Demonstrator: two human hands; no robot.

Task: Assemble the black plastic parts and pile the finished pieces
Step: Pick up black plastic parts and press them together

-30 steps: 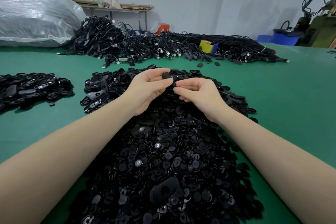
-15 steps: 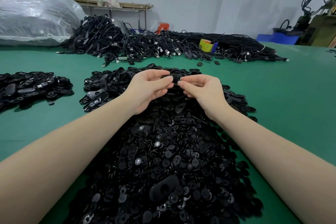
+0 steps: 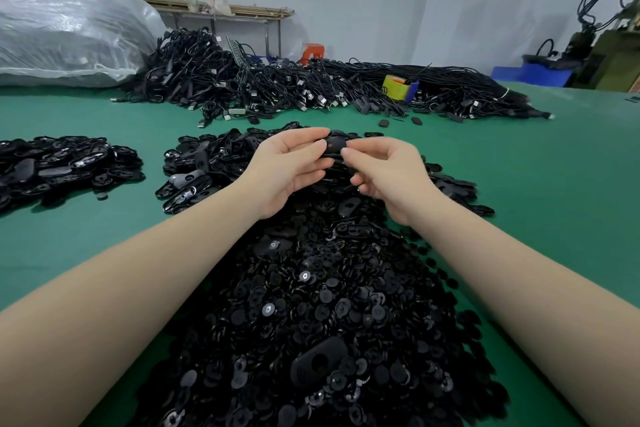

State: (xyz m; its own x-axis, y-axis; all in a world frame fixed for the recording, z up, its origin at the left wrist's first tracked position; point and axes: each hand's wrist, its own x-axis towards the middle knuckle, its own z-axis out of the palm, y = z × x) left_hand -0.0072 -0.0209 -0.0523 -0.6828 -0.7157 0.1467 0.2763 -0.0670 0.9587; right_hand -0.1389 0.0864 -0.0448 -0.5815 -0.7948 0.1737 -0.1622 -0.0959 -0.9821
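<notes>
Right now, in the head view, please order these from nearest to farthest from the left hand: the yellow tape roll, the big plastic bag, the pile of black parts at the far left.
From the left hand:
1. Pile of black parts, far left on the green table.
2. Yellow tape roll, behind and to the right, among the cables.
3. Big plastic bag, back left corner.

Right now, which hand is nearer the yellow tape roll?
Right. The right hand sits nearer the yellow tape roll at the back right; the left hand is farther left.

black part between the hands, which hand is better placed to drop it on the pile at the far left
Left. The left hand grips the black part and is nearer the far-left pile; the right hand only pinches its edge.
</notes>
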